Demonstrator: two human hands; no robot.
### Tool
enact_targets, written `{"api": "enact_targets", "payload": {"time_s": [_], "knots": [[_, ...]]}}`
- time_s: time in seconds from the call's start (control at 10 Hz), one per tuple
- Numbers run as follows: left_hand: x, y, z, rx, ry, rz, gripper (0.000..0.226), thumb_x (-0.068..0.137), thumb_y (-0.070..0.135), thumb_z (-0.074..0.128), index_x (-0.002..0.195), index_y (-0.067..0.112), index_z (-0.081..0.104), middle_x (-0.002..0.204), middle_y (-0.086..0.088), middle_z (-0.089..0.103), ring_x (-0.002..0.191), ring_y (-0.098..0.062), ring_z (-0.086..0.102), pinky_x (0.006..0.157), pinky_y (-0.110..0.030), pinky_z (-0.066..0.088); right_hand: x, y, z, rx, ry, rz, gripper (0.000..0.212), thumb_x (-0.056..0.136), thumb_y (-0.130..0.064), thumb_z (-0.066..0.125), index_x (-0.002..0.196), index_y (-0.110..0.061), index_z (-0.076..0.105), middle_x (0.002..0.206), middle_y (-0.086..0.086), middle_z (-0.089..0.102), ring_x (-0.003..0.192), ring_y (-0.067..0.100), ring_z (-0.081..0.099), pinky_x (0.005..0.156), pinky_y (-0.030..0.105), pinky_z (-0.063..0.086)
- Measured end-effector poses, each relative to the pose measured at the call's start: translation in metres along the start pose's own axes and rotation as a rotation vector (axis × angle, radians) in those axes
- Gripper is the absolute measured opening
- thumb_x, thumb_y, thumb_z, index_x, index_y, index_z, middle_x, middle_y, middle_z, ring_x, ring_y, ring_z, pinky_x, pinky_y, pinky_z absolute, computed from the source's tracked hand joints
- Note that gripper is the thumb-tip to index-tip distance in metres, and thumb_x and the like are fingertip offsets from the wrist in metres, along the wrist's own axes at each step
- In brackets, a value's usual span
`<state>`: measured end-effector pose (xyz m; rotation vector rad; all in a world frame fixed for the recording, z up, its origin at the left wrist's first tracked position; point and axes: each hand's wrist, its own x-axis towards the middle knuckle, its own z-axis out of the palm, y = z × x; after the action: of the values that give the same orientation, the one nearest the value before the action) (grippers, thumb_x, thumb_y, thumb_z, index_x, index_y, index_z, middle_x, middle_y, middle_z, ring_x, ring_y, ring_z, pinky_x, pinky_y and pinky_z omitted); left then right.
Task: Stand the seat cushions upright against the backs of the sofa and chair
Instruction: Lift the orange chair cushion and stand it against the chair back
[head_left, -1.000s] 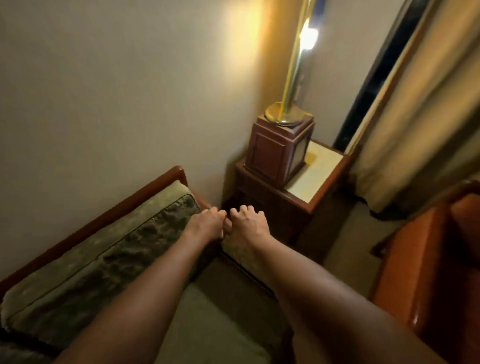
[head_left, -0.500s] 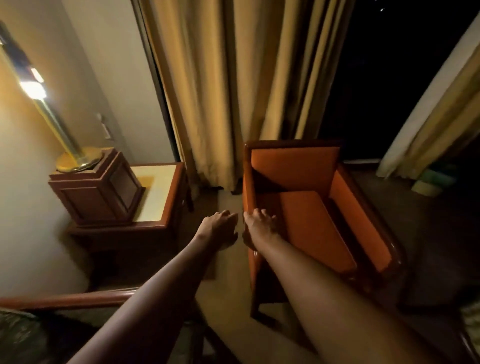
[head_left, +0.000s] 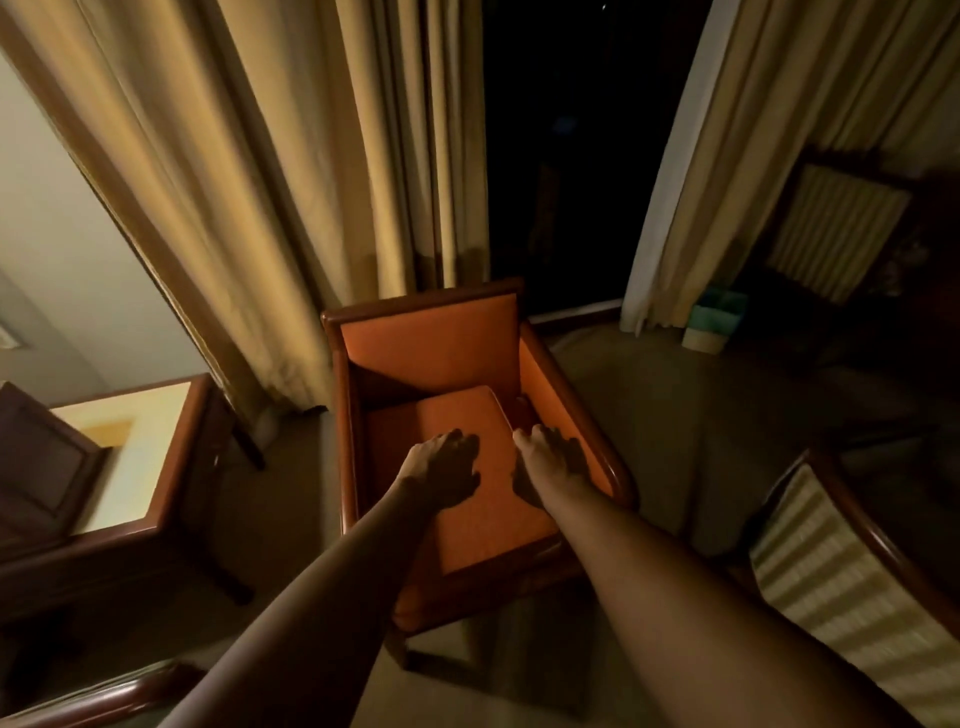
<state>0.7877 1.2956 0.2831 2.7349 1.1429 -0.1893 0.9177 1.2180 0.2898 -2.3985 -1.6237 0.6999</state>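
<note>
In the middle of the frame stands an orange armchair (head_left: 431, 353) with a dark wooden frame, its back toward the curtains (head_left: 291, 182) that hang across the upper half. The seat cushion (head_left: 467, 519) lies flat on the seat, still down, its rear edge a little short of the chair's back, with a dark gap showing between them.

Both arms reach in from the bottom of the frame. The left hand (head_left: 441, 467) is spread, fingers loosely apart, palm down over the cushion's left half; it has hold of nothing (whether it actually presses on the fabric I cannot tell in this dim light). The right hand (head_left: 548, 457) is likewise open and flat, fingers pointing toward the chair back, over the cushion's right edge just beside the padded right arm of the chair, and it grips nothing either.

At the left edge sits a wooden side table (head_left: 130, 467) with a pale top. At the lower right a striped chair (head_left: 831, 587) shows partly. A small greenish bin (head_left: 714, 325) stands near the right curtain, on the carpet (head_left: 675, 415).
</note>
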Motion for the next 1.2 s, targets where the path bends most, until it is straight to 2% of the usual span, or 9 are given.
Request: {"api": "enact_targets", "payload": {"time_s": [0.1,0.2,0.3,0.5,0.7,0.8,0.9,1.0,1.2], "knots": [[0.015,0.0,0.005,-0.018,-0.013,-0.002,0.038,0.095,0.035,0.053,0.128,0.015,0.05,0.13,-0.007,0.055,0.114,-0.024,0.059,0.09,-0.039,0.053,0.025,0.011,0.002,-0.223,-0.061,0.062,0.045,0.105,-0.026,0.031,0.149,-0.014,0.034,0.154,0.015,0.032,0.141,0.032,0.03,0.112,0.041,0.026],[0.032,-0.005,0.016,-0.035,-0.051,-0.014,0.039,0.095,0.035,0.054,0.128,0.016,0.051,0.13,-0.006,0.055,0.115,-0.023,0.059,0.09,-0.038,0.053,0.044,0.013,0.013,-0.107,-0.031,0.127,0.049,0.099,-0.013,0.041,0.147,-0.015,0.034,0.144,0.016,0.038,0.134,0.033,0.036,0.107,0.043,0.036],[0.056,-0.021,0.037,-0.04,-0.078,-0.039,0.038,0.095,0.034,0.055,0.127,0.015,0.052,0.128,-0.006,0.057,0.112,-0.023,0.06,0.086,-0.037,0.052,0.07,0.017,0.026,-0.121,-0.097,0.129,0.054,0.1,-0.016,0.041,0.152,-0.014,0.027,0.153,0.017,0.03,0.141,0.035,0.028,0.114,0.048,0.03],[0.111,-0.059,0.106,-0.092,-0.219,-0.098,0.036,0.093,0.031,0.057,0.125,0.013,0.054,0.124,-0.007,0.059,0.111,-0.026,0.061,0.085,-0.04,0.053,0.138,0.029,0.084,-0.208,-0.231,0.134,0.06,0.098,-0.005,0.041,0.154,-0.018,0.023,0.158,0.012,0.023,0.145,0.034,0.02,0.116,0.049,0.023],[0.131,-0.082,0.199,-0.128,-0.431,-0.171,0.035,0.091,0.03,0.058,0.122,0.015,0.056,0.123,-0.007,0.06,0.111,-0.027,0.061,0.086,-0.04,0.051,0.178,0.054,0.164,-0.287,-0.38,0.084,0.049,0.096,-0.017,0.052,0.143,-0.016,0.04,0.143,0.012,0.043,0.132,0.031,0.039,0.107,0.045,0.032],[0.135,-0.091,0.247,-0.153,-0.56,-0.232,0.045,0.089,0.038,0.064,0.125,0.015,0.053,0.126,-0.007,0.058,0.113,-0.025,0.059,0.088,-0.038,0.051,0.191,0.065,0.208,-0.333,-0.48,0.037,0.045,0.097,-0.015,0.048,0.141,-0.015,0.042,0.142,0.013,0.044,0.132,0.032,0.04,0.106,0.046,0.034],[0.133,-0.098,0.292,-0.158,-0.668,-0.307,0.077,0.08,0.052,0.07,0.141,0.016,0.039,0.14,-0.01,0.048,0.127,-0.027,0.05,0.098,-0.04,0.048,0.203,0.075,0.249,-0.385,-0.569,-0.027,0.049,0.097,-0.012,0.046,0.145,-0.015,0.037,0.147,0.015,0.038,0.134,0.033,0.037,0.106,0.047,0.035],[0.128,-0.095,0.333,-0.048,-0.713,-0.317,0.1,0.074,0.061,0.07,0.151,0.019,0.021,0.149,-0.013,0.034,0.135,-0.032,0.038,0.101,-0.044,0.046,0.211,0.086,0.284,-0.426,-0.631,-0.089,0.059,0.094,-0.017,0.056,0.148,-0.016,0.031,0.152,0.016,0.032,0.138,0.035,0.033,0.106,0.049,0.036],[0.125,-0.093,0.354,0.013,-0.574,-0.178,0.058,0.095,0.035,0.052,0.147,0.02,0.031,0.14,-0.008,0.042,0.125,-0.027,0.046,0.092,-0.043,0.05,0.219,0.091,0.306,-0.528,-0.579,-0.3,0.031,0.097,-0.014,0.049,0.128,-0.013,0.051,0.13,0.013,0.053,0.119,0.033,0.05,0.091,0.045,0.049]]}}
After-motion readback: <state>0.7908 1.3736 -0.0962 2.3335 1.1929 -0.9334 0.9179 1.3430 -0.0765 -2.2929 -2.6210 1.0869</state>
